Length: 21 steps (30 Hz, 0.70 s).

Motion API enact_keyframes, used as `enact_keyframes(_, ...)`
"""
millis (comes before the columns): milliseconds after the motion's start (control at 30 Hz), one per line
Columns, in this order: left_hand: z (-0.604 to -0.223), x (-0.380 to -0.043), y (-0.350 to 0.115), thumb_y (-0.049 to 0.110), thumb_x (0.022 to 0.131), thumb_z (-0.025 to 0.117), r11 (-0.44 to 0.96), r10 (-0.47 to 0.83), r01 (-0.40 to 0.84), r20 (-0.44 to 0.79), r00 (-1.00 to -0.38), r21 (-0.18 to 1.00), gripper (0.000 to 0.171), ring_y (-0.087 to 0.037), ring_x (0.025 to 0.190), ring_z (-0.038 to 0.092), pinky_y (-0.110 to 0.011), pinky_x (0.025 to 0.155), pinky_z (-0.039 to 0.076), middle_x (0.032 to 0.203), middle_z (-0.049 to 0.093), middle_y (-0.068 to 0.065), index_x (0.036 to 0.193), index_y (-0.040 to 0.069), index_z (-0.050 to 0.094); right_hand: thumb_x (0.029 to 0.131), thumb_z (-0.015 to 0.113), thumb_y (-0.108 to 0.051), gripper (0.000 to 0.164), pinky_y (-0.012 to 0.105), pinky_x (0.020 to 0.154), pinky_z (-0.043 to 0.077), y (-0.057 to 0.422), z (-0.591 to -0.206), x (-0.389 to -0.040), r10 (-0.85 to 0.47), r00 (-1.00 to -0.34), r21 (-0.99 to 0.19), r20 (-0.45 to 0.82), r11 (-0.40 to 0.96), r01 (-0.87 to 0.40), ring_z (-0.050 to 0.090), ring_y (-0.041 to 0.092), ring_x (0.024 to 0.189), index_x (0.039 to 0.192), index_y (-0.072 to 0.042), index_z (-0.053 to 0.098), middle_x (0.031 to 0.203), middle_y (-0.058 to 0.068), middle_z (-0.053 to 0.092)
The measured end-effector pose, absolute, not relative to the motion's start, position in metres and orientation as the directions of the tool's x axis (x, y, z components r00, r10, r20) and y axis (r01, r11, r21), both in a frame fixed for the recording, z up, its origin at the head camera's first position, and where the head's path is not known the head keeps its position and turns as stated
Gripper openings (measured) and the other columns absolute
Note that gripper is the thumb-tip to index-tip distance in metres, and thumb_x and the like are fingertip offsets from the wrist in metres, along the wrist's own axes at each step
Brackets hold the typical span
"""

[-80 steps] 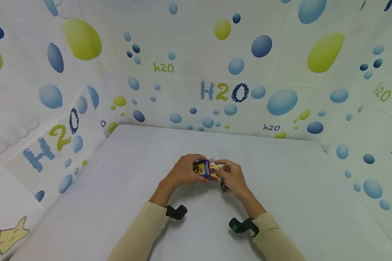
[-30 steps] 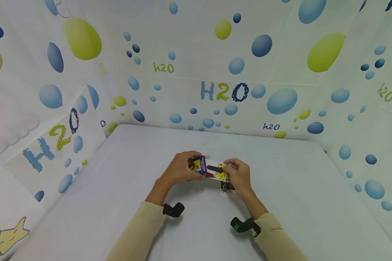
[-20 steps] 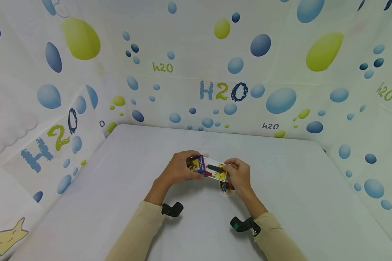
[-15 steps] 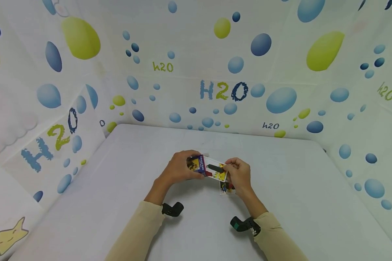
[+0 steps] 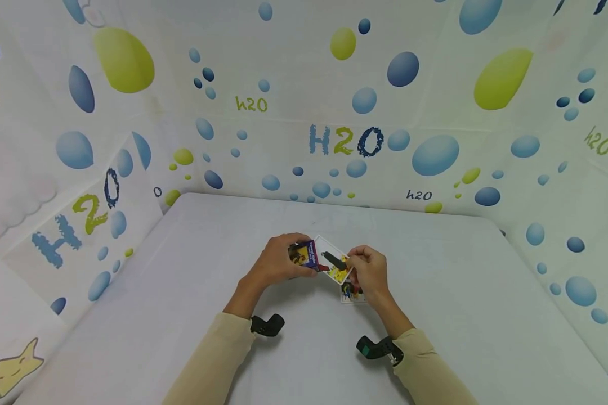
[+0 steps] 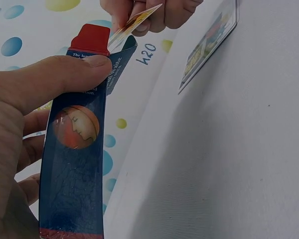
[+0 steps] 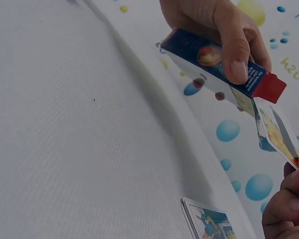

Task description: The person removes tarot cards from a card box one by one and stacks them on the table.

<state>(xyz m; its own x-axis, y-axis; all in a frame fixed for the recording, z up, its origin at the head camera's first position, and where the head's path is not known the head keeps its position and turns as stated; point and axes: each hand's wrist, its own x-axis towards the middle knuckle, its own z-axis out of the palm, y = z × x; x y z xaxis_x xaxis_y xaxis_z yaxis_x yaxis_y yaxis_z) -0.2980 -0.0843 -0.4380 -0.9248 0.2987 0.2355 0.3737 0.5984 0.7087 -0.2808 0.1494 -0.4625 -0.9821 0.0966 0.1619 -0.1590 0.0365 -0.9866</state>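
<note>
My left hand [image 5: 278, 260] grips a blue tarot card box [image 5: 303, 256] with the thumb on its narrow side, held above the table. In the left wrist view that side [image 6: 74, 174] carries a round face picture, and a red flap [image 6: 92, 40] stands out at the open end. Between thumb and fingers my right hand [image 5: 371, 275] pinches a tarot card [image 5: 335, 261] with a dark figure on a white and yellow ground. The card is angled, its far end right at the box mouth. Below the right hand lies a small stack of cards [image 7: 214, 226], partly hidden by it in the head view.
A white cloth covers the table [image 5: 263, 219]. Behind it hangs a curtain [image 5: 294, 67] printed with blue and green drops. Both wrists carry black camera mounts [image 5: 267, 325] close over the cloth.
The card has come rightward out of the box with the right hand, and lately its left end has swung upward. The left hand has shifted slightly left with the box.
</note>
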Motion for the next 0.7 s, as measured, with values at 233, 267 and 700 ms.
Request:
enact_keyframes(233, -0.4384, -0.2979, -0.0829, 0.035, 0.067, 0.095, 0.61, 0.295, 0.364, 0.225, -0.929, 0.704, 0.074, -0.024, 0.117, 0.058, -0.047, 0.102, 0.05, 0.133, 0.065, -0.002, 0.133, 0.02, 0.065, 0.089, 0.063, -0.001, 0.005, 0.021, 0.043, 0.037, 0.1471, -0.4636, -0.2807, 0.104, -0.975, -0.976, 0.197, 0.113, -0.185, 0.047, 0.013, 0.05, 0.091, 0.002, 0.067, 0.069, 0.007, 0.06)
enact_keyframes(267, -0.4387, -0.2982, -0.0827, 0.035, 0.067, 0.095, 0.611, 0.299, 0.37, 0.229, -0.927, 0.7, 0.074, -0.023, 0.116, 0.058, -0.046, 0.102, 0.05, 0.133, 0.065, -0.002, 0.133, 0.019, 0.065, 0.09, 0.064, -0.002, 0.006, 0.02, 0.044, 0.038, 0.1468, -0.4637, -0.2804, 0.103, -0.975, -0.974, 0.199, 0.127, -0.185, 0.048, 0.013, 0.052, 0.091, 0.001, 0.068, 0.072, 0.007, 0.061)
enact_keyframes(700, -0.4406, -0.2986, -0.0803, 0.032, 0.067, 0.095, 0.59, 0.342, 0.407, 0.241, -0.909, 0.698, 0.07, -0.023, 0.117, 0.058, -0.047, 0.103, 0.048, 0.132, 0.066, 0.0, 0.13, 0.019, 0.068, 0.096, 0.067, -0.018, 0.019, 0.023, 0.065, 0.051, 0.1436, -0.4634, -0.2787, 0.024, -0.968, -0.91, 0.251, 0.347, -0.228, 0.062, 0.018, 0.078, 0.109, -0.01, 0.078, 0.09, 0.006, 0.071)
